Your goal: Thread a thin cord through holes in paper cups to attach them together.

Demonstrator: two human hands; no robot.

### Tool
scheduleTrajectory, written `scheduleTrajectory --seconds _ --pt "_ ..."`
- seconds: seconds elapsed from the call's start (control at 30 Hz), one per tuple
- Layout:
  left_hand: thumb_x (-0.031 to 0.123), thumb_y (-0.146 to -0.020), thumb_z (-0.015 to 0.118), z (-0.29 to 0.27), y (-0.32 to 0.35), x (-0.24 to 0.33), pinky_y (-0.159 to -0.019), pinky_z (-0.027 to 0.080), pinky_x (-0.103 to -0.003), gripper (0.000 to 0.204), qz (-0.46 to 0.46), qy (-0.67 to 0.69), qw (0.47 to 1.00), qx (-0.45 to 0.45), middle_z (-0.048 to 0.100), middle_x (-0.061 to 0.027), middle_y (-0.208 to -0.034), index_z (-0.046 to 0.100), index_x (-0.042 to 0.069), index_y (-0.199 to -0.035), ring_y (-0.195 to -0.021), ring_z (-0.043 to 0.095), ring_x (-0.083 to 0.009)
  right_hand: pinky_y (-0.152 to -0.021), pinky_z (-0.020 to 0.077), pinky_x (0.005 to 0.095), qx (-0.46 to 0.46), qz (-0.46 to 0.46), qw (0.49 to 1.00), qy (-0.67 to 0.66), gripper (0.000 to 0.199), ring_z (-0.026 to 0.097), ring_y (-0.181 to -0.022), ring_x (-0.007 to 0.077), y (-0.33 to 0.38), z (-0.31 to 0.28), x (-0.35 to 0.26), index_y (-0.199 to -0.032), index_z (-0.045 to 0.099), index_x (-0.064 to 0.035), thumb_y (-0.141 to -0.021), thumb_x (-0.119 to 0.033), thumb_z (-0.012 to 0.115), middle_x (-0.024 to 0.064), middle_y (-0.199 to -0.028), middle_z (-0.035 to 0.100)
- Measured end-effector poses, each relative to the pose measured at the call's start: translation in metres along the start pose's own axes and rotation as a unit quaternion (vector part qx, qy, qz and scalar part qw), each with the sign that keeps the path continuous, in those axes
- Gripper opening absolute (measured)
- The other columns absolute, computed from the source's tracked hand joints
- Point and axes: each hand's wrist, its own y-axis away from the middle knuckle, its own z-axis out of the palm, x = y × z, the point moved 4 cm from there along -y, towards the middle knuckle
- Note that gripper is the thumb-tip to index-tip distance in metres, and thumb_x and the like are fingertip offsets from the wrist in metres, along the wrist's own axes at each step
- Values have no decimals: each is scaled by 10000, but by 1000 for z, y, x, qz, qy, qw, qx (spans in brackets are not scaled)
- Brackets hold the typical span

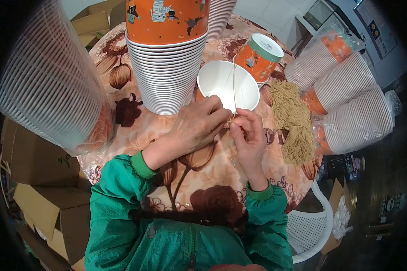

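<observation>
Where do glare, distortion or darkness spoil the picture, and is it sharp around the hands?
Head view: fisheye stretching on the tall wrapped cup stack at left, corners black; head view: glare on the plastic wrap at right, lower right very dark; head view: left hand and right hand fairly sharp, but the string hard to trace between them.

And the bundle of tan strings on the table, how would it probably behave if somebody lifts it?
The string bundle would likely sag, since its loose strands bend in curves. It is probably light, being only thin strands. Rolling seems unlikely, because it lies spread out on the tablecloth.
</observation>
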Motion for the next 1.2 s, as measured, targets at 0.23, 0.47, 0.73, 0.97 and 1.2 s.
scheduleTrajectory --seconds 0.23,0.47,0.73,0.97,1.2 --pt "84 -837 742 1 0 -7 -608 504 -398 181 -19 37 999 32 556 -75 -910 648 60 -990 -769 639 -285 -618 364 179 20 -23 999 19 306 456 -692 14 0 -1 3 -1282 592 -20 -983 16 646 -26 -900 677" --pt "53 -838 723 1 2 -11 -616 508 -404 190 -58 86 994 33 566 -90 -934 621 72 -998 -766 636 -306 -623 414 177 13 -37 998 40 276 540 -710 17 -1 0 -4 -1264 613 -10 -990 15 633 0 -927 722" --pt "62 -795 742 -1 1 -5 -619 515 -408 235 -34 25 999 8 563 -90 -934 625 72 -999 -782 643 -307 -607 430 190 3 -11 998 57 241 565 -703 21 0 -5 -4 -1217 638 -13 -978 16 636 10 -911 734" --pt "72 -783 749 -3 0 3 -620 507 -406 287 -4 -1 1000 -29 557 -75 -917 669 79 -1059 -797 638 -285 -587 404 191 -13 -23 996 91 238 549 -668 31 1 -8 -4 -1183 644 -20 -954 38 628 19 -894 730" --pt "72 -801 742 -4 1 1 -628 509 -411 264 -15 19 999 -20 560 -76 -914 685 81 -1058 -794 640 -288 -641 446 209 -24 20 999 40 260 585 -725 58 -1 -10 -13 -1224 611 2 -971 46 566 17 -903 706"
